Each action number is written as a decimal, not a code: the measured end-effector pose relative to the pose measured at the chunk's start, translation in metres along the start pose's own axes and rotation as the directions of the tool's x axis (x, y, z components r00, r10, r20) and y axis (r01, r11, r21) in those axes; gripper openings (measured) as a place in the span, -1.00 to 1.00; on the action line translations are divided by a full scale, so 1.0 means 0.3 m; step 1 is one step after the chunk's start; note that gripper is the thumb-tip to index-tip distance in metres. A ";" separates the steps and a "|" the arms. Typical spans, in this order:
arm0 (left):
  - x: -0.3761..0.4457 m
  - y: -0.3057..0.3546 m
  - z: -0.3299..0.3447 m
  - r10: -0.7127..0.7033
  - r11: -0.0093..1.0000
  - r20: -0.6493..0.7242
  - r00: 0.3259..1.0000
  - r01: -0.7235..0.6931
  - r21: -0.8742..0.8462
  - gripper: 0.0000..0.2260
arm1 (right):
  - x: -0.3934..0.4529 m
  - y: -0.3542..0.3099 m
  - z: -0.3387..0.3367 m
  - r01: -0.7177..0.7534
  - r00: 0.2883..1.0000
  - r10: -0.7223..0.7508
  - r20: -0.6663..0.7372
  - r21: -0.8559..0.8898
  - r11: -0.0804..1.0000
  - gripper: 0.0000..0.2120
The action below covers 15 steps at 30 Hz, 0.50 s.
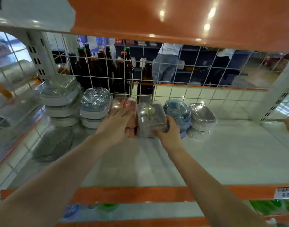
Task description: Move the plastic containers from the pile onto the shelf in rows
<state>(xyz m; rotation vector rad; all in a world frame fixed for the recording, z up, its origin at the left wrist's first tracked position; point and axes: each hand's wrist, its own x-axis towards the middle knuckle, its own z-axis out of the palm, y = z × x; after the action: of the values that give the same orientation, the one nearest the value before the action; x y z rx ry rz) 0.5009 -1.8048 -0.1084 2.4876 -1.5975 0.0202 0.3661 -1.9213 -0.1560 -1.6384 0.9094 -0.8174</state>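
A row of wrapped container stacks already lines the wire mesh back (pixel 173 66). The right hand (pixel 169 134) grips a clear container stack (pixel 150 120) before it; the left hand (pixel 119 125) lies flat-fingered on the pink stack (pixel 124 104). The pile is out of view, the remainder unknown

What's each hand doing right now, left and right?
Left hand: open, fingers laid flat on the pink container stack.
Right hand: gripping the clear wrapped container stack on the shelf.

White shelf (pixel 222 153), wrapped plastic containers (pixel 201 118) along back.
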 end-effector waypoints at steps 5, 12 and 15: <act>0.033 0.000 0.004 -0.017 0.999 0.073 0.997 0.020 -0.038 -0.36 | 0.015 -0.008 -0.019 0.052 0.998 -0.057 -0.041 -0.122 0.991 -0.44; 0.037 -0.017 0.007 0.003 0.994 0.074 0.997 0.006 -0.113 -0.32 | 0.073 -0.020 0.010 0.106 0.989 -0.128 -0.077 -0.243 0.964 -0.60; 0.035 -0.015 -0.002 0.006 0.995 0.084 0.996 0.002 -0.098 -0.36 | 0.099 -0.032 0.010 0.100 0.985 -0.142 -0.094 -0.352 0.931 -0.62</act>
<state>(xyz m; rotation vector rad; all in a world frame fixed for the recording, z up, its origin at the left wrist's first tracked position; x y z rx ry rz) 0.5096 -1.8124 -0.1074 2.4422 -1.5924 -0.1616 0.3844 -1.9442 -0.1452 -1.9849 1.0904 -0.8826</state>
